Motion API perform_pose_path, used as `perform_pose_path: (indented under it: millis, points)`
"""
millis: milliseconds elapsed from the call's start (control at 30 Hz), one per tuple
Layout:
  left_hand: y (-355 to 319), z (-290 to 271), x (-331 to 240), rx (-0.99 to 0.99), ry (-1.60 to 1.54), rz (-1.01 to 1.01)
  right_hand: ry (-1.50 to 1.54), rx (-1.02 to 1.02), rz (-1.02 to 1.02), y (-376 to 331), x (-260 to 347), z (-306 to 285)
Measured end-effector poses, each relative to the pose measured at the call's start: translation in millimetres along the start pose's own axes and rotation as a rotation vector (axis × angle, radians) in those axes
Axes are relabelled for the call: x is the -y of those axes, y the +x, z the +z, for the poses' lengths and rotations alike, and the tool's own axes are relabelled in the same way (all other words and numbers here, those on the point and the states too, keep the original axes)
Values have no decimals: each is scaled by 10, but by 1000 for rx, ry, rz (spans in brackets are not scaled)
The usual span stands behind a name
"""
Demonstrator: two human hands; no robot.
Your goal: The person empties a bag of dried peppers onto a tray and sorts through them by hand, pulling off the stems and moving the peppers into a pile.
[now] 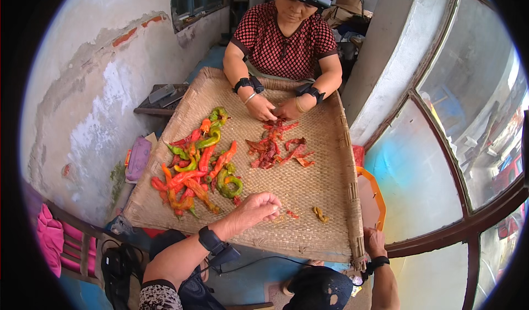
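My left hand (254,209) hovers over the near part of a woven bamboo tray (325,189), fingers pinched together; whatever they may hold is hidden. Below its fingertips lies a small red pepper scrap (293,214), with a shrivelled yellowish-brown pepper (319,214) to the right. A heap of red, orange and green chili peppers (201,172) covers the tray's left side. Outside the right edge, my right hand (376,242) closes at the lower end of an orange-rimmed, pale container (379,197), mostly hidden beside the tray. Darker dried red peppers (273,147) lie in the middle.
Across the tray a person (286,34) in a red-and-black patterned top works with both hands at the dried peppers. A rough plastered wall (99,89) rises on the left. Framed glass panes (419,166) stand close on the right. A black cable (275,258) crosses below the tray.
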State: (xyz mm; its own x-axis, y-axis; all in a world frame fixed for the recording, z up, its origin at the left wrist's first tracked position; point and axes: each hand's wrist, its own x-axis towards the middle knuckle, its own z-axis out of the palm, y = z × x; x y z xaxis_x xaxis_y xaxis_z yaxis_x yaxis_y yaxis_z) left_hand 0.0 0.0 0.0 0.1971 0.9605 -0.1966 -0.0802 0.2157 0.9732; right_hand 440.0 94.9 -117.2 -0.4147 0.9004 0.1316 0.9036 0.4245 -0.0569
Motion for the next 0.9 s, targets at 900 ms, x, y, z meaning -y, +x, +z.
perform_pose_path:
  millis: [900]
  points:
    - [-79,359,151,250,33,37,-401,-364,109,-566,1108,-3654]
